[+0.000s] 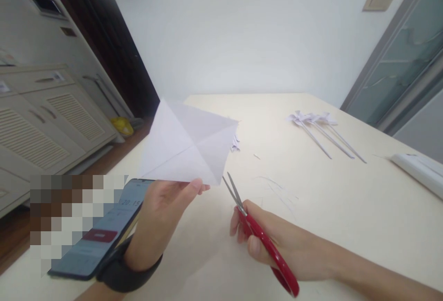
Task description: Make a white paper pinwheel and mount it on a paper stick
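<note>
Creased paper (185, 139) at nine o'clock from centre is pinched at its six-o'clock edge by the left hand (169, 199), apparently to leave corners free, while at five o'clock the right hand (277, 231) grips red scissors (269, 246), blades (239, 201) parted.

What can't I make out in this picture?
All in the head view:
- Paper sheet: its far side faces away.
- Left hand: some fingers are hidden behind the sheet.
- Folded paper pieces: partly covered by the sheet.
- Phone: small screen text is too blurred.
- Paper pinwheels: heads overlap, folds too small.
- Long white object: cut off by the right edge.
</note>
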Action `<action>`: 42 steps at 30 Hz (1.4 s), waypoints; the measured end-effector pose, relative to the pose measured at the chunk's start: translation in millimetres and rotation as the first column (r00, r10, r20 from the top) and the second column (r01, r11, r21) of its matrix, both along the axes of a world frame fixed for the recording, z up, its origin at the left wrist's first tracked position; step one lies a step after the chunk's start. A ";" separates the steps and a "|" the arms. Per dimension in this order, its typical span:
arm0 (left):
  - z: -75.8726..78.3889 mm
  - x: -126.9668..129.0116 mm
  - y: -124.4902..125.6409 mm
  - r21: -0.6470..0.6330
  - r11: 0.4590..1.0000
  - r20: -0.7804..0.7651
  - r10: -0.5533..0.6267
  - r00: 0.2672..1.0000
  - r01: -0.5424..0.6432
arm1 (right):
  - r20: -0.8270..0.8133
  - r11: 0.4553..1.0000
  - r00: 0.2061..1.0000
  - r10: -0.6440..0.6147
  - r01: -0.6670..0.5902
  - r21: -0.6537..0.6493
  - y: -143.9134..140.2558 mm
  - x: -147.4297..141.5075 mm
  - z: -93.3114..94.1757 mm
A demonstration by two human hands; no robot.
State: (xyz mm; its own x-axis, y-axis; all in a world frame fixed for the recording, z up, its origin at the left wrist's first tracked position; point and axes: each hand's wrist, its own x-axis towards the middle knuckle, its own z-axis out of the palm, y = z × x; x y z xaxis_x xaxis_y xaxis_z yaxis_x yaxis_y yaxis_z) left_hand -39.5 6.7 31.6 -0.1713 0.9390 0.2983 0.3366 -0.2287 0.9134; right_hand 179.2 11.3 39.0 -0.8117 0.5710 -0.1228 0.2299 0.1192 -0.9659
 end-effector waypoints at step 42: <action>-3.7 11.2 -6.5 -0.104 0.985 -0.091 -0.145 0.985 0.136 | -0.062 0.987 0.998 0.010 -0.019 -0.158 2.7 -3.5 1.7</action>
State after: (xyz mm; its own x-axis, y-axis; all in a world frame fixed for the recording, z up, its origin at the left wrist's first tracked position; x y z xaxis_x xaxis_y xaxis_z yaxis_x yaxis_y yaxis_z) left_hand -28.2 0.2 27.8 -0.0098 0.9769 0.2135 0.3966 -0.1922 0.8976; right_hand 175.7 14.0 40.8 -0.8285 0.5363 -0.1613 0.1697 -0.0341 -0.9849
